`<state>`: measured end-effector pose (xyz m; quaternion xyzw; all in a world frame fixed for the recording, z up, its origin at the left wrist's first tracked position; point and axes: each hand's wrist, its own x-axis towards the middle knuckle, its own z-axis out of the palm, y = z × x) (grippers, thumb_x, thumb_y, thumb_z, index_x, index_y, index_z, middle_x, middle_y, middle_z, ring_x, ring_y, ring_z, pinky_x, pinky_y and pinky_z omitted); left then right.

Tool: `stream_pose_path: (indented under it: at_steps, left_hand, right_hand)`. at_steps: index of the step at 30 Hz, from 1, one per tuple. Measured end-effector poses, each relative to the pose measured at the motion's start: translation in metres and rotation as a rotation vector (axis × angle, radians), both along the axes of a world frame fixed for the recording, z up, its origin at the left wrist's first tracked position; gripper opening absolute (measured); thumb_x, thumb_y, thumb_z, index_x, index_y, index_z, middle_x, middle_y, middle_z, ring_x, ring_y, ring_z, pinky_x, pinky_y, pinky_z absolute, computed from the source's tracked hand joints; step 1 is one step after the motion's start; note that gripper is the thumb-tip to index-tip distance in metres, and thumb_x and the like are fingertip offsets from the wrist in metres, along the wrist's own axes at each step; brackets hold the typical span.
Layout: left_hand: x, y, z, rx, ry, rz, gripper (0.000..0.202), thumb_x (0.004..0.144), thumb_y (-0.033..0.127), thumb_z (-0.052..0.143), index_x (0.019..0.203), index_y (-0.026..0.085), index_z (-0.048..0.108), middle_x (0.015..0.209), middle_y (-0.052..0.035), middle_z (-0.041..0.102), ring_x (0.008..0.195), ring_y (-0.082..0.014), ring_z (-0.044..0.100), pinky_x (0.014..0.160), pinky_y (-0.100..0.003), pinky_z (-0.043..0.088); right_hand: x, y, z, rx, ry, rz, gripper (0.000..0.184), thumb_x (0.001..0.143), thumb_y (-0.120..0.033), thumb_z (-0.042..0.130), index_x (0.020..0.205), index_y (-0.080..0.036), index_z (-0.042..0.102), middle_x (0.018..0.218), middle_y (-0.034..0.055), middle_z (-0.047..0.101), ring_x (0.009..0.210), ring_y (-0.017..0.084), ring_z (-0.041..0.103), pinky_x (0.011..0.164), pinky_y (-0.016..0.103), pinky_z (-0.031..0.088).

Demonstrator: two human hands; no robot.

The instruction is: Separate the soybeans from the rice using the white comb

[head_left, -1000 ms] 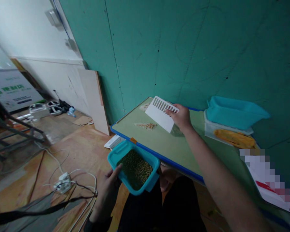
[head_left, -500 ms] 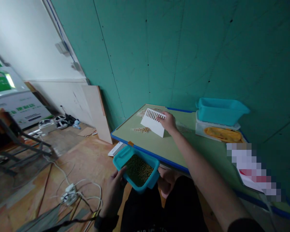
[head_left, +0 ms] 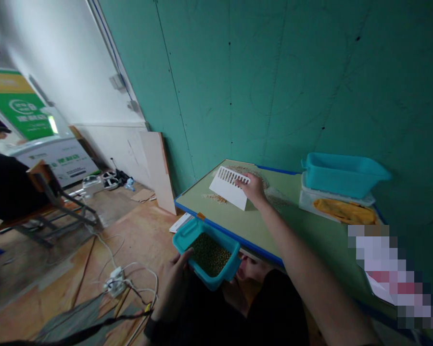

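My left hand (head_left: 175,274) grips the near left rim of a teal plastic container (head_left: 183,239), thumb over the edge. Inside lie dark green beans (head_left: 201,245) and yellowish beans (head_left: 218,260). The container hangs slightly tilted at the table's front edge, above my lap. My right hand (head_left: 254,189) pinches the slotted upper right side of a white flat scraper (head_left: 228,193), which stands tilted on the green table (head_left: 234,222). In front of its left side lies a small patch of yellowish grains (head_left: 218,198). Paler grains (head_left: 243,169) spread behind it.
At the table's right, a teal bin (head_left: 342,175) stands on a clear box holding a yellow cloth (head_left: 342,211), with a pixelated item (head_left: 389,269) nearby. A green wall (head_left: 274,86) rises behind. On the left floor lie a power strip with cables (head_left: 115,282) and a chair (head_left: 57,202).
My view has turned left, shifting the scene rightward. Relative to the table, the scraper has moved a little left, and more pale grains show behind it. Both hands keep their hold.
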<state>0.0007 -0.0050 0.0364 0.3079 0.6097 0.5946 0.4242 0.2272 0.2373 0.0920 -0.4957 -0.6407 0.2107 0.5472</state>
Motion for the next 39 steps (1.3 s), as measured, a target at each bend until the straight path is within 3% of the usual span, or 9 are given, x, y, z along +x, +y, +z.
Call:
stream_pose_path:
  at_steps: [4, 10, 19, 31, 35, 39]
  left_hand:
    - [-0.001, 0.003, -0.004, -0.024, -0.082, -0.016, 0.037, 0.066, 0.048, 0.077, 0.050, 0.023, 0.054, 0.042, 0.0083, 0.038, 0.040, -0.0106, 0.033, 0.042, -0.025, 0.027]
    - [-0.004, -0.001, 0.001, -0.002, -0.241, -0.124, 0.024, 0.071, 0.039, 0.079, 0.059, 0.021, 0.067, 0.047, 0.0072, 0.046, 0.046, -0.0105, 0.038, 0.047, -0.024, 0.032]
    - [-0.004, -0.001, 0.000, 0.005, -0.312, -0.133, 0.035, 0.072, 0.039, 0.080, 0.052, 0.020, 0.057, 0.044, 0.0080, 0.040, 0.043, -0.0075, 0.035, 0.043, -0.021, 0.028]
    - [-0.016, 0.006, -0.025, -0.084, -0.313, -0.091, 0.051, 0.060, 0.053, 0.085, 0.048, 0.020, 0.049, 0.038, 0.0097, 0.037, 0.035, -0.0049, 0.031, 0.038, -0.020, 0.020]
    - [-0.027, 0.009, -0.028, -0.070, -0.311, -0.060, 0.048, 0.063, 0.050, 0.086, 0.050, 0.019, 0.052, 0.038, 0.0086, 0.042, 0.036, -0.0047, 0.034, 0.038, -0.019, 0.023]
    - [-0.034, 0.013, -0.031, -0.061, -0.340, -0.119, 0.041, 0.072, 0.049, 0.081, 0.057, 0.019, 0.059, 0.043, 0.0081, 0.045, 0.039, -0.0055, 0.037, 0.039, -0.019, 0.025]
  right_hand:
    - [-0.002, -0.002, 0.000, 0.017, 0.005, 0.012, 0.025, 0.071, -0.032, 0.073, 0.091, -0.017, 0.071, 0.079, 0.0075, 0.076, 0.072, 0.022, 0.069, 0.064, 0.030, 0.050]
    - [-0.002, -0.003, 0.003, 0.023, 0.015, 0.010, 0.028, 0.072, -0.034, 0.073, 0.094, -0.016, 0.071, 0.081, 0.0089, 0.076, 0.073, 0.023, 0.070, 0.065, 0.031, 0.051]
    - [-0.006, -0.008, 0.003, -0.005, 0.005, 0.037, 0.027, 0.072, -0.033, 0.072, 0.094, -0.016, 0.070, 0.080, 0.0080, 0.076, 0.071, 0.022, 0.069, 0.063, 0.030, 0.051]
    - [-0.009, -0.015, 0.007, -0.011, 0.087, 0.065, 0.044, 0.067, -0.051, 0.078, 0.090, -0.015, 0.069, 0.074, 0.0090, 0.075, 0.066, 0.023, 0.069, 0.059, 0.031, 0.051]
    - [-0.010, -0.013, 0.006, -0.016, 0.074, 0.087, 0.044, 0.066, -0.052, 0.079, 0.090, -0.015, 0.070, 0.073, 0.0080, 0.075, 0.065, 0.022, 0.068, 0.060, 0.031, 0.051]
    - [-0.009, -0.013, 0.005, -0.021, 0.048, 0.097, 0.044, 0.067, -0.051, 0.079, 0.090, -0.015, 0.070, 0.074, 0.0075, 0.074, 0.065, 0.021, 0.067, 0.060, 0.030, 0.050]
